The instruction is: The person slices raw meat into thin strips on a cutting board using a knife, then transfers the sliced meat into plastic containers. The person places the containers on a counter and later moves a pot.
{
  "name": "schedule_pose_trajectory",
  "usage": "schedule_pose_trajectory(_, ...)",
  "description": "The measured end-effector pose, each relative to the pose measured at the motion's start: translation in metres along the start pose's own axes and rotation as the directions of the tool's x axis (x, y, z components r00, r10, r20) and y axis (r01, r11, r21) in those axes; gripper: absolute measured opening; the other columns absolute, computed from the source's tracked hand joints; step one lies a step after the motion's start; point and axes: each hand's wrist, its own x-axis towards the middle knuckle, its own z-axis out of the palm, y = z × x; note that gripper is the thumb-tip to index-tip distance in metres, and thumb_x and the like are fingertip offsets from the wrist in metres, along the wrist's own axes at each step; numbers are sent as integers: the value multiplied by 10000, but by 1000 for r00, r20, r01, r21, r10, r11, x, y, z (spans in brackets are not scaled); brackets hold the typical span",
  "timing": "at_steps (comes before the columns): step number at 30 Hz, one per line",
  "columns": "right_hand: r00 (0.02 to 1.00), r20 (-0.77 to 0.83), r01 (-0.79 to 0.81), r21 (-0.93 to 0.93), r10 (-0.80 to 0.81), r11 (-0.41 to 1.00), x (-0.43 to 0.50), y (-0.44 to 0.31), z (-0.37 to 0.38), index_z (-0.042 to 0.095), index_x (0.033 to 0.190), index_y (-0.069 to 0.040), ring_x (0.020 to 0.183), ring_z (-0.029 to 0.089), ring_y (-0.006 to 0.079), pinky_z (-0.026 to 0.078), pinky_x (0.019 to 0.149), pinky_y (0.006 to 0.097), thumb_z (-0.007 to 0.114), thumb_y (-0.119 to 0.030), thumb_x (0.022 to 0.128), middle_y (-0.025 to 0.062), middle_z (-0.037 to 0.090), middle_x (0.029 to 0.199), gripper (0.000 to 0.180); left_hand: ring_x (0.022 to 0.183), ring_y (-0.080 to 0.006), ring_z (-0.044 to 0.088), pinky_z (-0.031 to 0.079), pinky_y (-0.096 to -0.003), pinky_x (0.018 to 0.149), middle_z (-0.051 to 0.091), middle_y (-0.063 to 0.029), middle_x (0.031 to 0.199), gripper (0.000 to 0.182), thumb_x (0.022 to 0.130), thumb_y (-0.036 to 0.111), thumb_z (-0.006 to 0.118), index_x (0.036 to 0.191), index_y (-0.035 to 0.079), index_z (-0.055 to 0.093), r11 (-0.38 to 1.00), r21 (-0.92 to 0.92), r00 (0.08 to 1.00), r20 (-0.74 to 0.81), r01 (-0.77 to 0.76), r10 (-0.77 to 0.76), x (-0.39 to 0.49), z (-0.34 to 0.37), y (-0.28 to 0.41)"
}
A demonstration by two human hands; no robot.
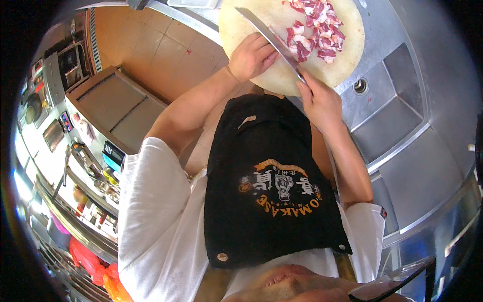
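Observation:
A round, pale cutting board [241, 22] lies on the steel counter at the top of the head view. My right hand [320, 98] grips the handle of a long kitchen knife [269, 37], whose blade slants across the board towards the upper left. My left hand [253, 56] rests on the board just beside the blade, fingers curled; the blade hides what its fingertips touch. A thin strip of meat shows along the blade's far side. Beyond the knife lies a loose heap of cut, fatty red meat pieces [320, 32].
A steel sink basin [385, 109] with a drain [360, 86] adjoins the board on the right. A white plastic tray [192, 3] stands at the upper left of the board. Tiled floor [151, 41] and a brown cabinet or box [113, 105] are at left, beside a cluttered counter.

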Motion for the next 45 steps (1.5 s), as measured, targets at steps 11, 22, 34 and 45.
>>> schedule_pose_trajectory(11,963,-268,71,347,26,935,71,1,-8,699,1324,-159,994,725,396,575,828,444,621,-364,1046,196,750,1084,354,1059,-341,650,540,-429,948,672,-110,1139,313,824,99,816,1133,134,782,997,-62,999,9,42,-42,1,-12,14)
schedule_pose_trajectory(22,996,60,-55,-76,60,996,-53,4,-31,675,1358,-189,892,733,382,573,759,493,638,-315,1032,151,753,1026,351,1108,-333,647,536,-429,957,693,-102,1223,302,828,132,799,1128,112,765,997,78,999,50,11,-15,-7,1,8)
schedule_pose_trajectory(34,998,-54,33,59,-29,998,-45,26,-8,667,1376,-198,901,719,421,568,778,510,610,-316,1046,195,745,1022,354,1080,-312,638,540,-407,960,681,-76,1119,201,836,151,801,1033,132,762,999,28,999,25,33,-33,-3,3,13)
schedule_pose_trajectory(45,989,-148,42,180,-15,983,32,12,-12,666,1362,-140,974,720,412,573,799,481,633,-315,1045,192,748,1079,364,1099,-349,648,556,-445,946,665,-126,1183,347,802,107,839,1136,122,749,989,-72,981,-137,127,-136,-3,1,14)
